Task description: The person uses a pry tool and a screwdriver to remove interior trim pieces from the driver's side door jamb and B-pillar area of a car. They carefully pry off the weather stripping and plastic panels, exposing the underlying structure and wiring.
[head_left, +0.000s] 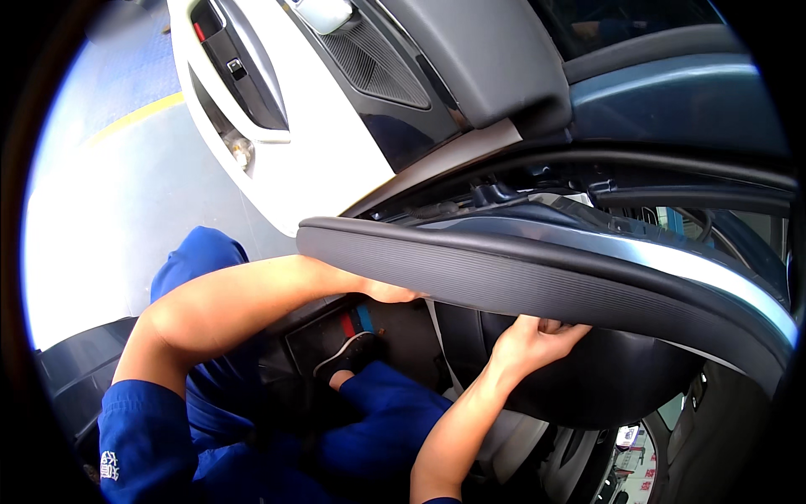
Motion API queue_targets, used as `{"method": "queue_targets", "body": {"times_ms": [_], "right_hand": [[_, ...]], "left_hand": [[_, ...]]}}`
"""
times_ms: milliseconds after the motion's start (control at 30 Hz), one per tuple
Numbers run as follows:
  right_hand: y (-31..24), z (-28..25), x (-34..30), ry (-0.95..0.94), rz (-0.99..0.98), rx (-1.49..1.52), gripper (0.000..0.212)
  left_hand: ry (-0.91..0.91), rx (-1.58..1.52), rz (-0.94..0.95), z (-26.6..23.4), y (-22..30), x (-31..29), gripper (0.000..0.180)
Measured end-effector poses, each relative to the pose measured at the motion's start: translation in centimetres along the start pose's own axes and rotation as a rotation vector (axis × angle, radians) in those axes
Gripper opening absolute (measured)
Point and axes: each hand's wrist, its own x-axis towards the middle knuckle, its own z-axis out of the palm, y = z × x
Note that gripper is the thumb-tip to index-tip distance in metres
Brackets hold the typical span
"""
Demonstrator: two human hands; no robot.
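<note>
A long, curved dark grey dashboard panel (504, 273) with a finely ribbed face spans the middle of the view. My left hand (393, 291) is at its lower edge near the left end, and the panel covers most of its fingers. Farther right, my right hand (537, 343) grips the same lower edge with its fingers curled up against it. Behind the panel runs a shiny silver-blue strip (672, 260). Dark parts and fittings show in the gap beyond it.
An open car door (327, 143) with white and black trim stands at the upper left. A black rounded part (604, 382) lies below the panel. My shoe (346, 353) rests in the dark footwell. Grey floor (193, 160) with a yellow line shows outside.
</note>
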Motion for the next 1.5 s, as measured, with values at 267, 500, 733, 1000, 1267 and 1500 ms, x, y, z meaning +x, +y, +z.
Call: {"method": "queue_targets", "body": {"times_ms": [267, 500, 733, 1000, 1267, 1500], "right_hand": [[0.6, 0.3, -0.1, 0.021, -0.060, 0.142, 0.063], [0.6, -0.3, 0.0, 0.000, -0.054, 0.114, 0.063], [1.0, -0.1, -0.5, 0.004, -0.094, 0.232, 0.056], [1.1, -0.5, -0.7, -0.016, 0.078, 0.399, 0.045], [1.1, -0.5, -0.7, 0.013, 0.095, 0.467, 0.046], [2.0, -0.7, -0.9, -0.080, 0.116, 0.705, 0.046]], "left_hand": [[0.113, -0.199, 0.109, -0.8, 0.0, 1.0, 0.036], [0.076, -0.424, 0.138, -1.7, -0.8, 1.5, 0.042], [0.031, -0.454, 0.099, -1.3, -0.9, 0.8, 0.041], [-0.040, -0.525, 0.026, -0.7, -0.8, -1.3, 0.041], [-0.074, -0.591, -0.010, 0.0, -0.3, -2.4, 0.041], [-0.101, -0.672, -0.041, 1.4, -0.1, -3.7, 0.040]]}}
